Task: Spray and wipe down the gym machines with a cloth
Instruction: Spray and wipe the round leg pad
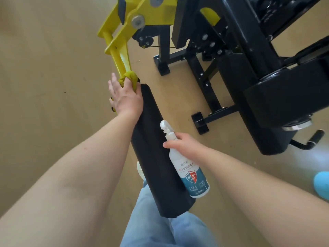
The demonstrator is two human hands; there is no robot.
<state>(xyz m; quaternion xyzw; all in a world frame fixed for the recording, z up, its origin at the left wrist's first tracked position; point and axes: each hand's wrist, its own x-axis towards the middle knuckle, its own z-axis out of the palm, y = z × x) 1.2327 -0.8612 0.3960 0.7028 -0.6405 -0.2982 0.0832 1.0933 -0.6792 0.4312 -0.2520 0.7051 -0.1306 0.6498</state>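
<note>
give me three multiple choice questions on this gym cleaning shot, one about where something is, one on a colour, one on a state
1. Where is the cloth?
A. on the floor
B. at the joint where the yellow arm meets the black pad
C. draped over the bottle

2. What colour is the spray bottle nozzle?
A. white
B. red
C. black

3. What is the right hand doing?
A. hanging open and empty
B. pressing the cloth
C. gripping the bottle by its neck

Answers:
1 B, the left hand presses the cloth against the lower end of the yellow arm, just above the pad.
2 A, the trigger head is white like the upper body.
3 C, its fingers wrap the neck just below the nozzle.
</note>
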